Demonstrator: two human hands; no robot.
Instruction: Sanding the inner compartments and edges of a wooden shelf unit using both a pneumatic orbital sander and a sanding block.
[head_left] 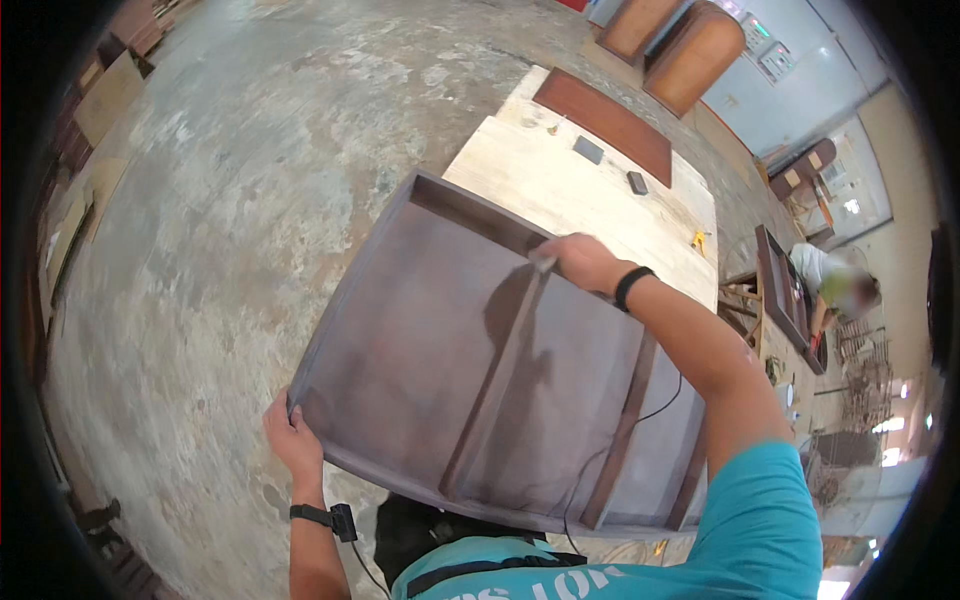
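Observation:
A shallow dark brown wooden shelf unit (400, 330), with a raised rim and several crosswise dividers, lies tilted in front of me, its far part over the worktable. Its near left corner is in the grip of my left hand (292, 432), fingers wrapped around the rim. At the far end of one divider (495, 385), close to the far rim, my right hand (578, 262) is closed on a small pale grey piece (543, 262); its exact kind cannot be made out. The hand and arm cast a shadow on the back panel.
The pale wooden worktable (500, 165) bears a reddish-brown board (610, 120), a grey sheet (588, 150), a small dark block (637, 183) and a yellow tool (699, 241). A thin black cable (663, 408) crosses the unit. Another person (835, 285) works at the far right.

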